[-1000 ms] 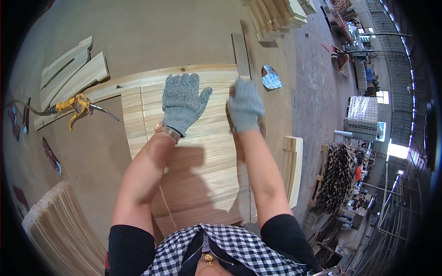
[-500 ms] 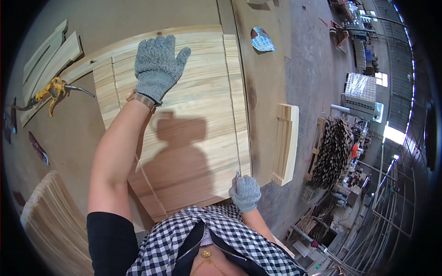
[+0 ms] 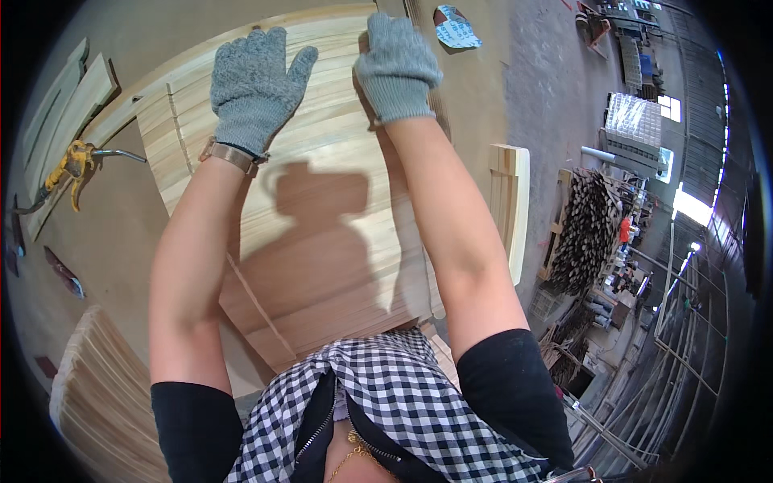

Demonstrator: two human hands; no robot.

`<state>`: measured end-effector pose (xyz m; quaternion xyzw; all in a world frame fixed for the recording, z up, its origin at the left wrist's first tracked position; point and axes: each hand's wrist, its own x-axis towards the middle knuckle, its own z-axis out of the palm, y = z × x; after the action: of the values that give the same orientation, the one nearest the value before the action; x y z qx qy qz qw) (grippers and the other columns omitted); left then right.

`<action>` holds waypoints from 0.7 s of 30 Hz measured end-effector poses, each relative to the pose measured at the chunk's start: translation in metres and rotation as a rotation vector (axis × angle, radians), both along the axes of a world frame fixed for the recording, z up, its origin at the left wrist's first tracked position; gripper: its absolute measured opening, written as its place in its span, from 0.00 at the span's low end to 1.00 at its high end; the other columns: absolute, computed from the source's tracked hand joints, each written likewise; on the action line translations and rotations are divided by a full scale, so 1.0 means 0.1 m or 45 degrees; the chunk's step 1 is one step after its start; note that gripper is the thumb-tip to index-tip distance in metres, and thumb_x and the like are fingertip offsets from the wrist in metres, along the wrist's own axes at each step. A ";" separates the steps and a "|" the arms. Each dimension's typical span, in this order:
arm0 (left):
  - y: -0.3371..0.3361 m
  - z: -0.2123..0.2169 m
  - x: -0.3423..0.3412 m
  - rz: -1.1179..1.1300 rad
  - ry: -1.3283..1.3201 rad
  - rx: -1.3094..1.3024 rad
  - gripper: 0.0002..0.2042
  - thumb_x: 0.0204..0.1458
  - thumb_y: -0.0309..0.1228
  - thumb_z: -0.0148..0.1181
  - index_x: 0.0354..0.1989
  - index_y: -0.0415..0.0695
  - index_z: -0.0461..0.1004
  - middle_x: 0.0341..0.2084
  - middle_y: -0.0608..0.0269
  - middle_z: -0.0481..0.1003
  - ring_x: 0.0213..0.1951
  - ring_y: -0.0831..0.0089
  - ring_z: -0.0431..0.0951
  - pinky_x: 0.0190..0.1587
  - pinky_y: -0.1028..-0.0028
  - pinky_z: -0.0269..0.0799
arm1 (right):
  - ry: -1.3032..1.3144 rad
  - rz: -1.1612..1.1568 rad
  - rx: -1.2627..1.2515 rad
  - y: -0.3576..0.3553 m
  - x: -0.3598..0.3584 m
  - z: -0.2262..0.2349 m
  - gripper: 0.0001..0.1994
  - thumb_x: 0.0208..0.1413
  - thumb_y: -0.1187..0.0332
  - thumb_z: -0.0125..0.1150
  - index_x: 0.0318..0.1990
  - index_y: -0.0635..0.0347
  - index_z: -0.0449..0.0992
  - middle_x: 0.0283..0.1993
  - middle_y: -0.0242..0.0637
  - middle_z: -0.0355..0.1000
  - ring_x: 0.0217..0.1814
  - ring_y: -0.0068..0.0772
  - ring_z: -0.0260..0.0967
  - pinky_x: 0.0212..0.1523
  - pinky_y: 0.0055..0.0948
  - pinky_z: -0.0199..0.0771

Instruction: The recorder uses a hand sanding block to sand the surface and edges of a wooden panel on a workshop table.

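A pale wooden panel (image 3: 332, 133) of narrow boards lies flat before me, with a thin groove along its left side. Near its far left part, my left hand (image 3: 254, 84), in a grey knit glove, rests flat with fingers stretched and thumb apart. At the far right edge, my right hand (image 3: 397, 72), gloved alike, has its fingers curled together. Anything inside it is hidden from view. My right forearm covers part of the panel's right side. My shadow falls across the near half.
A yellow air blow gun (image 3: 76, 165) lies left of the panel, near loose wooden pieces (image 3: 88, 92). Stacked curved slats (image 3: 101, 378) stand at lower left. A sandpaper disc (image 3: 457, 28) lies at far right, wooden bars (image 3: 509, 213) at the right edge.
My right hand has moved from the panel's near right corner to its far right edge. My left hand still lies flat on the far left part. The whole view has shifted slightly.
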<state>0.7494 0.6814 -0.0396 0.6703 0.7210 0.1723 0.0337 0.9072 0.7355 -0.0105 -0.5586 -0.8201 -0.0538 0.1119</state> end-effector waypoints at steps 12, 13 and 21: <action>0.02 -0.11 -0.03 0.012 0.080 0.075 0.28 0.53 0.53 0.43 0.47 0.39 0.69 0.44 0.47 0.71 0.45 0.55 0.71 0.50 0.61 0.63 | -0.360 -0.198 -0.517 -3.52 1.55 0.61 0.09 0.39 0.72 0.58 0.32 0.59 0.73 0.23 0.40 0.64 0.25 0.43 0.63 0.24 0.39 0.63; 0.03 -0.12 -0.03 0.011 0.077 0.080 0.28 0.53 0.53 0.43 0.47 0.39 0.69 0.45 0.47 0.71 0.45 0.55 0.71 0.50 0.61 0.62 | -0.360 -0.208 -0.505 -3.61 1.61 0.63 0.09 0.39 0.72 0.58 0.32 0.59 0.73 0.23 0.40 0.64 0.25 0.43 0.63 0.24 0.39 0.63; 0.03 0.00 0.03 0.023 0.035 -0.030 0.27 0.53 0.53 0.44 0.46 0.39 0.70 0.43 0.48 0.72 0.45 0.55 0.71 0.51 0.60 0.62 | 0.068 -0.255 -0.384 -3.61 1.87 0.92 0.05 0.38 0.75 0.60 0.24 0.54 0.71 0.21 0.37 0.67 0.26 0.42 0.67 0.27 0.34 0.66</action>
<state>0.7519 0.6843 -0.0398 0.6657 0.7293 0.1550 0.0302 1.0941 0.3745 0.0810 -0.6490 -0.7560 0.0738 0.0427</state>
